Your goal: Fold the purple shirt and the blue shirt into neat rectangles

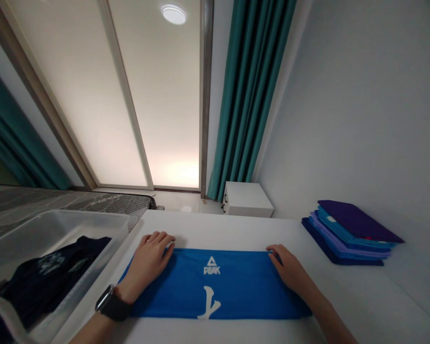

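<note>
A blue folded sports shirt [245, 286] with a white PEAK logo and part of a white print lies as a wide flat strip on the white table. Across its far left corner rests my left hand [151, 255], fingers extended past the cloth's edge and thumb apart; a black watch [113, 303] is on that wrist. At the far right corner, my right hand [290, 270] touches the shirt, its fingertips on the upper edge and a gap showing between thumb and fingers. Neither hand lifts the cloth.
Left of the table [215, 224] stands a translucent plastic bin [120, 222] with dark navy clothing [57, 272] inside. A stack of folded clothes [351, 234], purple and blue, sits on the right by the wall. Beyond are a white cabinet [249, 198] and a teal curtain [254, 95].
</note>
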Motion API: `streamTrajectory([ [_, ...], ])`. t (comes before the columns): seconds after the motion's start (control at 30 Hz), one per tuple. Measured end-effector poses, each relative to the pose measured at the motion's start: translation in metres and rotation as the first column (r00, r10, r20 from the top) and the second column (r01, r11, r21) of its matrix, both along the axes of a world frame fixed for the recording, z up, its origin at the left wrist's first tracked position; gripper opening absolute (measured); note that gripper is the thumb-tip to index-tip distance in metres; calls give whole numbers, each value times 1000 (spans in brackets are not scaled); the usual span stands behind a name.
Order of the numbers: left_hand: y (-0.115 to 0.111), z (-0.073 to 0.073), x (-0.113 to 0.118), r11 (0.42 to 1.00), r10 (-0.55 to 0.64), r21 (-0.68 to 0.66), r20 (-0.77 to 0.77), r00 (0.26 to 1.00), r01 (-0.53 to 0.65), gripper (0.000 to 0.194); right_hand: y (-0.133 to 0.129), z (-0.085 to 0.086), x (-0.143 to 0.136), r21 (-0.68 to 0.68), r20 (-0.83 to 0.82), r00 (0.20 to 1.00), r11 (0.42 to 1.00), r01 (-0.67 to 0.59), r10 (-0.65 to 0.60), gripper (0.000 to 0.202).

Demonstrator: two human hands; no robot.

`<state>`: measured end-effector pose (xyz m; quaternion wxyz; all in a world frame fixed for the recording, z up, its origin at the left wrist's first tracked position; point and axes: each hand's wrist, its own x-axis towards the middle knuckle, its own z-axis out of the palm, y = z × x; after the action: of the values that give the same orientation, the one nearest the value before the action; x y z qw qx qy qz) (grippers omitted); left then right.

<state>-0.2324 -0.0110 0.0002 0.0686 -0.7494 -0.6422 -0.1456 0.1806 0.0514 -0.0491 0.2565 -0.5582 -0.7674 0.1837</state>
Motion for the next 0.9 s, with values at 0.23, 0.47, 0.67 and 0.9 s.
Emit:
streamTrajectory([
  [0.23, 32, 6, 117, 916, -357, -136, 147, 922, 376, 22, 2, 7, 15, -56, 32, 999, 998, 42, -40, 34],
  [0.47, 66, 1, 199, 827, -503, -202, 147, 851, 524, 21, -5, 15, 11, -127, 173, 983, 988, 90, -67, 33],
  [0.67, 71, -6, 213, 790, -495, -294, 214, 842, 539, 18, -8, 13, 2, -141, -58, 998, 989, -35, 27, 35],
  [0.9, 69, -6, 207, 807, -451, -336, 180, 874, 486, 15, -9, 18, 2, -140, -70, 996, 989, 46, -56, 16],
])
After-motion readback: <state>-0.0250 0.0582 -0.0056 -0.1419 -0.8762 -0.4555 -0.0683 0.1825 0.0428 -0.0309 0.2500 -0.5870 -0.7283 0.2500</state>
